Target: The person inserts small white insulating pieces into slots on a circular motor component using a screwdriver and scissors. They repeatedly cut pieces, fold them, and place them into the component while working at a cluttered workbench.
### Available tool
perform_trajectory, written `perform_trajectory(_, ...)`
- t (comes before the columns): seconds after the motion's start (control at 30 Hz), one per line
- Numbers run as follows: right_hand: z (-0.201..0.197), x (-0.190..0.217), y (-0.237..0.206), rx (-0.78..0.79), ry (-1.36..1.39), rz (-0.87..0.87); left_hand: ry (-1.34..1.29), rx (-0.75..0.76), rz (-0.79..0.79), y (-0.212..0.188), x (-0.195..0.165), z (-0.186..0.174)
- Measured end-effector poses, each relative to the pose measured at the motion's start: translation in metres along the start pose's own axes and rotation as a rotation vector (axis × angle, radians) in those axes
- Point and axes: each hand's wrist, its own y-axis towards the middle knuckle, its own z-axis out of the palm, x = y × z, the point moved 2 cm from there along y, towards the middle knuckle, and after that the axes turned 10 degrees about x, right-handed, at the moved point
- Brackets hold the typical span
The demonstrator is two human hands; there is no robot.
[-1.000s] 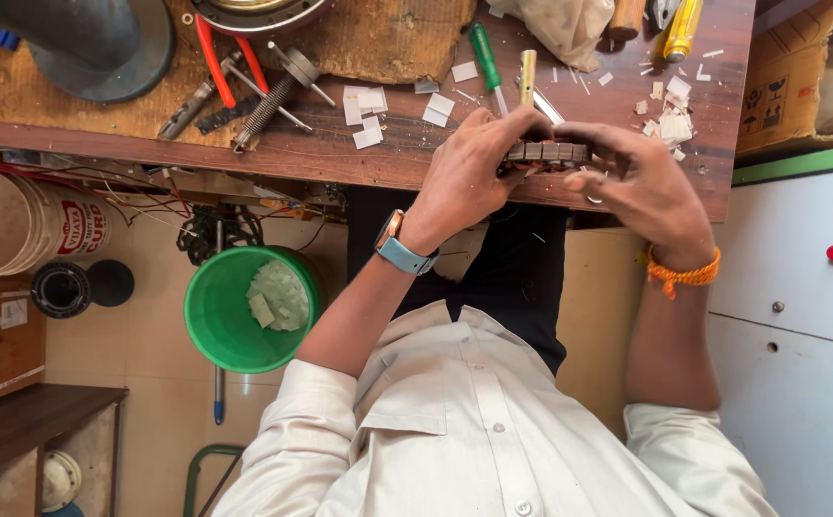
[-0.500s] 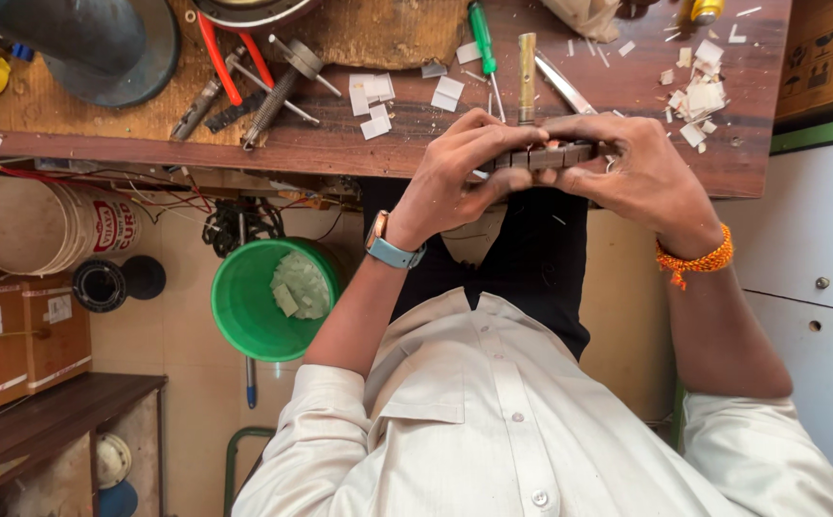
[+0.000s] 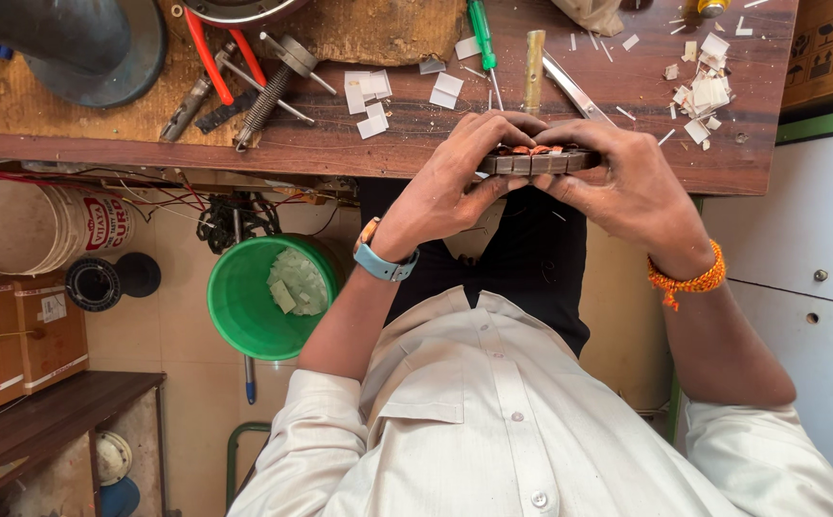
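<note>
Seen from above, a person's left hand [image 3: 450, 187] and right hand [image 3: 627, 187] both clasp a flat metal stator [image 3: 536, 161] with copper windings, fingers curled over its two ends; it is held at the near edge of a wooden bench [image 3: 340, 148]; a watch [image 3: 383, 257] sits on the left wrist, an orange thread band [image 3: 689, 280] on the right; just beyond the stator lie a green screwdriver [image 3: 481, 29] and white paper scraps [image 3: 369, 96]; red pliers [image 3: 220, 53] lie farther left; a green bucket [image 3: 244, 306] stands on the floor below.
</note>
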Motion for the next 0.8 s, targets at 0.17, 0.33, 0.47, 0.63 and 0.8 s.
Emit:
perform_trajectory(0.17,0.002,0.003,-0.002,-0.011,-0.04,-0.056,0.014,0.012,0.006,0.006,-0.006,0.003)
perform_trajectory(0.33,-0.004,0.005,0.004,-0.039,-0.129,-0.044,0.027,-0.029,-0.087,0.009,-0.002,0.01)
perform_trajectory(0.47,-0.017,0.003,0.025,0.016,-0.129,-0.007,-0.084,-0.069,-0.205,0.015,0.01,0.002)
perform_trajectory(0.63,-0.03,-0.007,0.057,0.106,-0.315,-0.024,0.188,-0.278,-0.128,0.016,0.008,-0.019)
perform_trajectory(0.8,-0.053,-0.017,0.085,0.256,-0.24,0.133,0.179,-0.418,0.141,-0.026,-0.058,-0.038)
